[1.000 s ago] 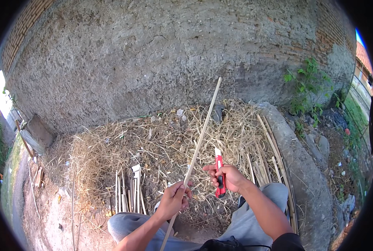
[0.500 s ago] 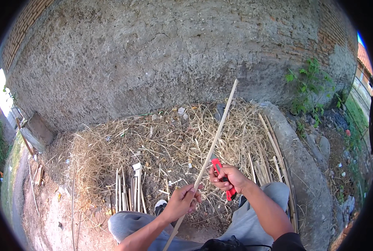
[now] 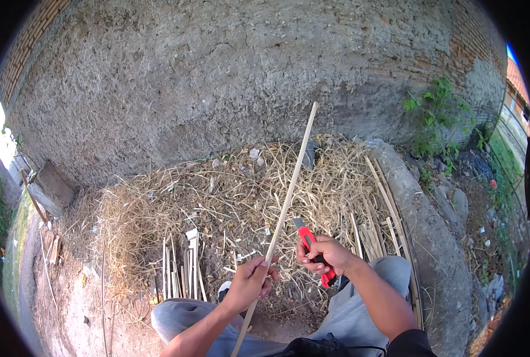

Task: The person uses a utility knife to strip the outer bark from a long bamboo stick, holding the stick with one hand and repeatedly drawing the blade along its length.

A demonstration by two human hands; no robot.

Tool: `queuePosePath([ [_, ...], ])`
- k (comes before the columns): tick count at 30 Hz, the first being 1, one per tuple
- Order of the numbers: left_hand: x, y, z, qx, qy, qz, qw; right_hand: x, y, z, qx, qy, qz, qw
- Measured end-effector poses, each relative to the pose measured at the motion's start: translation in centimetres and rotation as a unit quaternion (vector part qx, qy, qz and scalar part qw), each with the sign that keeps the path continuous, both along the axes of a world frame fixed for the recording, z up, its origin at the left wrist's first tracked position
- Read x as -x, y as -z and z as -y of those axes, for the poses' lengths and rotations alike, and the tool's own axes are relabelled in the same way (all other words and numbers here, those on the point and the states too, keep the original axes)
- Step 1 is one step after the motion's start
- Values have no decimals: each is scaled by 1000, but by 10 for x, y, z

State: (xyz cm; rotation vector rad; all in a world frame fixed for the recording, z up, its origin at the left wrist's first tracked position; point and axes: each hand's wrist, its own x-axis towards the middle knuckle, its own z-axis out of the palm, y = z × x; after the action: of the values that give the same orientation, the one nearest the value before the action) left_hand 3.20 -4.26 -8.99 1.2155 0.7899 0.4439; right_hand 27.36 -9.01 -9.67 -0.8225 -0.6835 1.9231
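A long pale wooden strip, likely bamboo (image 3: 291, 190), slants up from between my knees toward the wall. My left hand (image 3: 250, 282) is closed round its lower part. In my right hand (image 3: 327, 257) is a red and black utility knife (image 3: 307, 237), gripped with its blade extended and pointing up. The blade tip stands just right of the strip, with a small gap between them.
Curly shavings (image 3: 131, 238) cover the ground ahead. Several cut strips (image 3: 181, 268) lie by my left knee, more strips (image 3: 372, 235) beyond my right knee. A rough wall (image 3: 229, 89) rises in front; a concrete edge (image 3: 419, 220) curves along the right.
The strip's upper end has swung left, and my left hand has shifted slightly left with it. The knife blade, earlier against the strip, now stands apart from it.
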Motion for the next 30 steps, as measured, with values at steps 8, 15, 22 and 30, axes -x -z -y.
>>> queuePosePath([
  [8,-3,3,1,-17,13,-19,1000,2,6,-1,-6,0,33,999],
  [15,-4,2,4,1,13,-22,1000,4,6,0,1,-4,26,1000],
  [22,-4,-2,6,20,47,-31,998,3,8,-5,9,4,65,998],
  [30,1,-9,6,24,49,-26,998,2,13,-8,9,-2,72,997],
])
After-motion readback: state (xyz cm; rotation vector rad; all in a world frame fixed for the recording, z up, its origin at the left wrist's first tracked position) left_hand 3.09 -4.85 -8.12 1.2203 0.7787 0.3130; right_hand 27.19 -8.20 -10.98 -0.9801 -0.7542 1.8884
